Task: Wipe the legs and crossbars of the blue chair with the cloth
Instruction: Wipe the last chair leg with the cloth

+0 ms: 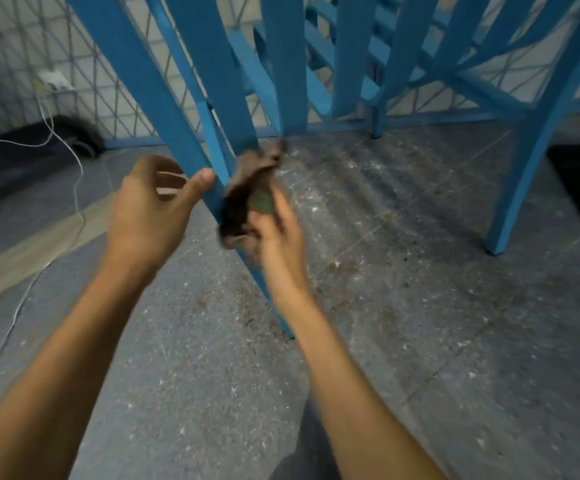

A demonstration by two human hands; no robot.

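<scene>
Against the near leg [153,98] of the blue chair [537,140], whose long axis slants down-right to the floor [385,254], the right-hand grip [274,237] pinches the bunched cloth [243,195] on its right side, while the left-hand grip [146,216], loosely spread, touches thumb to its left.

The chair leg [174,133] is standing between your left hand [150,209] fingertips and the cloth [247,188] lying in your right hand [274,237] fingers.
</scene>
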